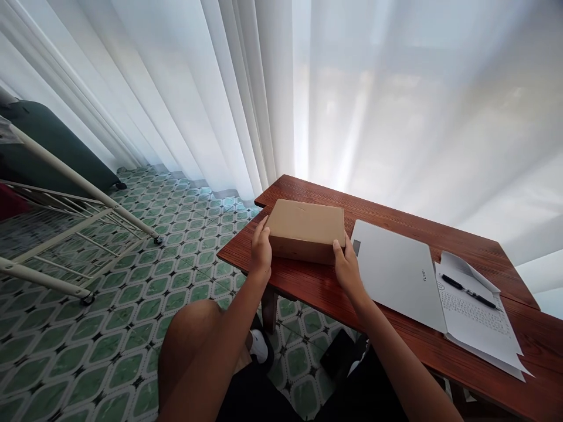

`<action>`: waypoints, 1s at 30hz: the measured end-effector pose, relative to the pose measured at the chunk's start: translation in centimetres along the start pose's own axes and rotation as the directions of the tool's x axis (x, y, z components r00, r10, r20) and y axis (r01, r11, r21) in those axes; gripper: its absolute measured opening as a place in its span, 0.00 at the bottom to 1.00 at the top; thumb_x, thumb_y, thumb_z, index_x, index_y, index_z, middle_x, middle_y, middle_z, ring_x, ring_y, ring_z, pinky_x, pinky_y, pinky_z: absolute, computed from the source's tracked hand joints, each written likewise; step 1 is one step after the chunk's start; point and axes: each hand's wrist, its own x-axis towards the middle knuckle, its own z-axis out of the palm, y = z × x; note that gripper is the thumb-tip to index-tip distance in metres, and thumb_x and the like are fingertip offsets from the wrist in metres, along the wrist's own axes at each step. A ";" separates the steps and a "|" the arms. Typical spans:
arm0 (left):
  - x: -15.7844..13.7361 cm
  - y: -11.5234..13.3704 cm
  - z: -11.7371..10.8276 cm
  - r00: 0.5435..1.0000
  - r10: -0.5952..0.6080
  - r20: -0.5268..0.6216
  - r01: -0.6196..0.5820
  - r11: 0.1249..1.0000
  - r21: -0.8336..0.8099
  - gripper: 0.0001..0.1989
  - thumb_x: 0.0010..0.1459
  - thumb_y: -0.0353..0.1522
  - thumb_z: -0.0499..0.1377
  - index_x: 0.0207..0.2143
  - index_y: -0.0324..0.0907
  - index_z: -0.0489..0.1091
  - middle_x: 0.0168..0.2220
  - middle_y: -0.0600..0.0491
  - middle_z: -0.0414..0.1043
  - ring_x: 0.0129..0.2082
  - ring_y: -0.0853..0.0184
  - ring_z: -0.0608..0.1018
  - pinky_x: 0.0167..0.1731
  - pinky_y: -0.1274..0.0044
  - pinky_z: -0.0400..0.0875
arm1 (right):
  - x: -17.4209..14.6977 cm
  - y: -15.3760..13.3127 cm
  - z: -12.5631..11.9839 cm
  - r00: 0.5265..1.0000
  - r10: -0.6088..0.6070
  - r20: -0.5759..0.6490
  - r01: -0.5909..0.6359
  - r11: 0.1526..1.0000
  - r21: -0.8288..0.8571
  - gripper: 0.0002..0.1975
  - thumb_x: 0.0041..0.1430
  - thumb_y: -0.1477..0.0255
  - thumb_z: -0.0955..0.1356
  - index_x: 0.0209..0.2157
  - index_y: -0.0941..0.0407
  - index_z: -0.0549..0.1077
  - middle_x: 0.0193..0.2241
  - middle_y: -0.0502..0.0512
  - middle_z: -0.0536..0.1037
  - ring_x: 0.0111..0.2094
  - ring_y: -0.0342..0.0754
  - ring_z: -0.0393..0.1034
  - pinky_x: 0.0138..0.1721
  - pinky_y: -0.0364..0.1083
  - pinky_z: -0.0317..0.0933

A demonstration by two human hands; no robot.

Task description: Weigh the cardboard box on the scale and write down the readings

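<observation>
1. The white curtain (pixel 352 105) fills the far side in long soft folds and hangs just behind the far edge of the counter (pixel 308 281).
2. The green patterned tile floor (pixel 132 293) spreads wide to the left, broken by a white metal frame (pixel 79 199) on small wheels and a dark green case (pixel 48 146) at the far left.
3. The counter is reddish-brown wood with a visible grain, and it runs from its left end near the middle of the view away to the near right. Bare wood lies near and to the left of the box, up to the counter's left edge.
4. A closed pale grey laptop (pixel 396 269) lies flat just right of the box, with white printed sheets (pixel 479 316) and a black pen (pixel 468 291) on them further right.
5. The cardboard box (pixel 305 228) is plain brown, rectangular and closed, and it rests on the counter close to the left end.
6. The left hand (pixel 261 252) presses its grip against the box's left side, fingers curled along the edge and forearm reaching up from the near side.
7. The right hand (pixel 346 266) holds the box's near right corner, thumb on the near face, between box and laptop.
</observation>
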 end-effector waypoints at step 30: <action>-13.9 4.4 15.8 -0.270 0.792 0.548 -0.958 -0.167 -0.231 0.18 0.59 0.24 0.53 0.51 0.37 0.71 0.50 0.49 0.77 0.58 0.58 0.73 0.62 0.61 0.65 | -2.6 0.4 -18.2 0.981 -0.195 0.022 0.196 0.977 -0.090 0.17 0.72 0.58 0.60 0.38 0.53 0.74 0.37 0.54 0.79 0.40 0.51 0.73 0.44 0.50 0.66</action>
